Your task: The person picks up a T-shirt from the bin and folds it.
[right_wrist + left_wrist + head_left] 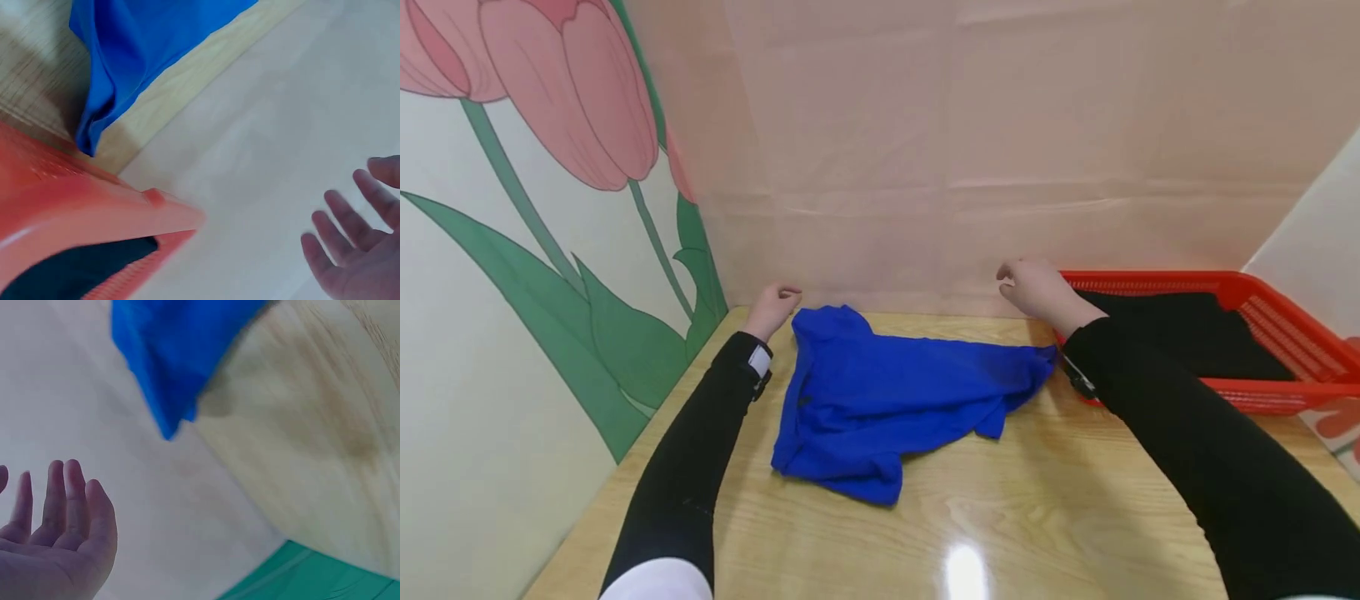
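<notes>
A blue cloth garment (910, 383) lies rumpled on the wooden table, with folds and a small flap along its front edge. Beyond its far left corner is my left hand (772, 308), raised and holding nothing; the left wrist view shows its fingers (55, 494) loosely extended, apart from the blue cloth (181, 356). My right hand (1036, 287) hovers past the garment's right end, by the basket's near left corner. In the right wrist view its fingers (344, 228) are spread and hold nothing, away from the blue cloth (144, 56).
A red plastic basket (1270, 400) stands at the right, with black folded cloth (1187, 333) inside. Behind the table (970, 517) rises a wall covered in pinkish sheeting (940, 167). The left wall (497, 375) carries painted tulips.
</notes>
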Motion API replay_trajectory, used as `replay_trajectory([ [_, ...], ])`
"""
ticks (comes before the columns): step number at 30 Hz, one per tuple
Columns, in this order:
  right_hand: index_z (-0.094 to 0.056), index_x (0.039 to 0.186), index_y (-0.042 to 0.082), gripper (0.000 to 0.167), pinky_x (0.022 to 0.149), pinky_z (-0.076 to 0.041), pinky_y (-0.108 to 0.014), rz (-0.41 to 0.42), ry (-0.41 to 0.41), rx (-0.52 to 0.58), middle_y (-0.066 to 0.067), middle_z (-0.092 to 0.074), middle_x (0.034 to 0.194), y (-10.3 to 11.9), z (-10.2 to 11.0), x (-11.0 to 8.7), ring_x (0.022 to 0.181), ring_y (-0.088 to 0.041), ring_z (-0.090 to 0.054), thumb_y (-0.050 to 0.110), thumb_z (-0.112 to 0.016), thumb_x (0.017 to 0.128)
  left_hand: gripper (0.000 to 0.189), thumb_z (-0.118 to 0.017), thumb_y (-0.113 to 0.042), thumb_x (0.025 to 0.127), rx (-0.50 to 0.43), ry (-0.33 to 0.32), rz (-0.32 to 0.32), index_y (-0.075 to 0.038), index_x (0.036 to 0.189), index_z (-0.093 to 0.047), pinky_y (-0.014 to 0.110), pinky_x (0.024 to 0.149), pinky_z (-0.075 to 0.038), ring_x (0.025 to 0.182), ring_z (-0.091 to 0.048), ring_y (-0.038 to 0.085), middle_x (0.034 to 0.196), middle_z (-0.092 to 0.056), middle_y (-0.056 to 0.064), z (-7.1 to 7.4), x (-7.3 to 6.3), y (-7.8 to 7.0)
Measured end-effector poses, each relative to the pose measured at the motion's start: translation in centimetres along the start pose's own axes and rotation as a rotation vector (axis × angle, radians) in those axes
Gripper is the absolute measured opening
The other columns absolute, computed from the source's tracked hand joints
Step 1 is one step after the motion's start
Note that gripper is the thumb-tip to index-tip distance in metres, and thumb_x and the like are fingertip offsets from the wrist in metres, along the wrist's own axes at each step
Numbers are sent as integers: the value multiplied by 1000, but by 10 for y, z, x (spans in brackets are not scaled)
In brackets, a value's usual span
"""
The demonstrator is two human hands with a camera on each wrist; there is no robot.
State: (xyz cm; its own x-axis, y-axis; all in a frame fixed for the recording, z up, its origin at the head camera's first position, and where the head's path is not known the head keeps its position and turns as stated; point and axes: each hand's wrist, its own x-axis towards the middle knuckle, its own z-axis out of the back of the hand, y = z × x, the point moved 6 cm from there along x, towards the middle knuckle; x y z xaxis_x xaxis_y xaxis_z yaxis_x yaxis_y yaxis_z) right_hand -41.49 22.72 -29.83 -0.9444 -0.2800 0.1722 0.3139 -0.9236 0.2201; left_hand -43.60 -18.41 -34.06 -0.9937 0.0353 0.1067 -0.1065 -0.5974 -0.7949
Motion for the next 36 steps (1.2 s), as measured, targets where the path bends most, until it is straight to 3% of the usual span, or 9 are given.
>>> replay_trajectory([
  [5, -66, 109, -2, 22, 82, -49, -51, 128, -39, 53, -18, -67, 102, 29, 0, -29, 94, -33, -62, 12, -57, 94, 35, -53, -21, 100, 45, 70, -88, 1, 126, -58, 49, 95, -44, 114, -55, 37, 125, -57, 24, -1, -27, -23],
  [10, -69, 101, 4, 14, 76, -53, -44, 272, -44, 38, -9, -68, 92, 54, -18, -57, 83, -24, -63, 11, -64, 91, 28, -57, -22, 100, 112, 126, -193, -4, 121, -61, 48, 91, -47, 111, -56, 35, 120, -61, 19, -6, -68, -41],
  [16, -69, 93, 7, 8, 73, -53, -43, 311, 20, 83, -1, -67, 86, 51, -59, -85, 81, -21, -64, 8, -71, 85, 27, -62, -23, 97, 286, 201, -307, -12, 122, -62, 38, 80, -52, 98, -61, 22, 107, -66, 5, -22, -124, -55],
  [18, -69, 89, 7, 10, 72, -53, -42, 362, 6, 86, 0, -66, 84, 49, -72, -93, 79, -21, -63, 4, -74, 81, 29, -64, -24, 96, 331, 216, -329, -14, 123, -61, 34, 74, -52, 91, -61, 17, 100, -66, 0, -28, -139, -57],
  [24, -69, 81, 5, 17, 69, -53, -39, 537, -83, -49, -4, -60, 78, 44, -98, -107, 74, -22, -60, 0, -82, 71, 34, -68, -30, 93, 454, 291, -399, -15, 123, -62, 31, 78, -50, 92, -62, 16, 99, -65, -3, -52, -174, -50],
  [31, -70, 79, 1, 14, 61, -48, -37, 473, -28, -154, -2, -51, 70, 23, -120, -99, 65, -21, -53, -2, -78, 69, 41, -75, -38, 86, 651, 378, -452, -11, 116, -67, 36, 87, -50, 99, -61, 19, 106, -66, 3, -71, -190, -27],
  [36, -68, 72, 4, 13, 58, -46, -34, 467, -63, -163, -2, -49, 69, 16, -127, -92, 64, -19, -51, -4, -78, 68, 42, -83, -38, 77, 801, 386, -480, -14, 109, -68, 33, 84, -51, 95, -61, 18, 100, -64, 0, -78, -193, -4],
])
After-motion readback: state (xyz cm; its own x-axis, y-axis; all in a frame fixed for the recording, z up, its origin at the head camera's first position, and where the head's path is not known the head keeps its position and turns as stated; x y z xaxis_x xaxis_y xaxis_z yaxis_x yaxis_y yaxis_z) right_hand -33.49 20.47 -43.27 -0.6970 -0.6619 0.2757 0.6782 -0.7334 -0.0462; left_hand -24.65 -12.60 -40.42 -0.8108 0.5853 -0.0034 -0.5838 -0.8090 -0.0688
